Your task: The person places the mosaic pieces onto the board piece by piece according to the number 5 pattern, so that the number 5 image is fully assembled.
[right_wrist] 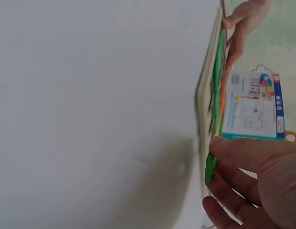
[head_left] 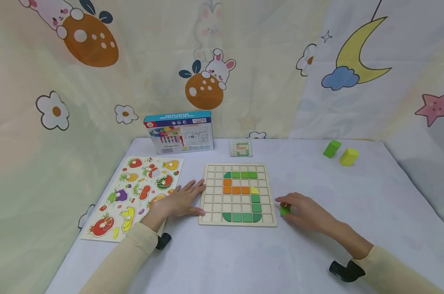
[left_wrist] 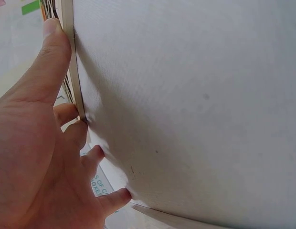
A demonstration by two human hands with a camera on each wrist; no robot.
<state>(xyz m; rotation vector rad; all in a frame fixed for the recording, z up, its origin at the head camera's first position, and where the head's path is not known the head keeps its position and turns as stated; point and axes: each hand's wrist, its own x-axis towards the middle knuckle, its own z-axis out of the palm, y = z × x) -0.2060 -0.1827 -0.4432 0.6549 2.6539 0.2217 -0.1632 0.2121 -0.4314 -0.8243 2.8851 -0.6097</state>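
Note:
A wooden grid board (head_left: 211,204) lies on the table, with green, orange and yellow tiles set in some of its squares. My left hand (head_left: 183,200) rests at the board's left edge, its fingers spread and the thumb along the edge in the left wrist view. Just right of the board, my right hand (head_left: 304,212) pinches a small green tile (right_wrist: 211,167) between thumb and fingers. Behind the board stands a small pattern card (head_left: 241,148) printed with a similar coloured grid.
A green block (head_left: 332,148) and a yellow-green block (head_left: 349,157) stand at the back right. On the left lies a fruit puzzle board (head_left: 108,206), partly under my left arm. A printed cardboard box (head_left: 181,132) stands at the back, against the patterned cloth backdrop (head_left: 266,81).

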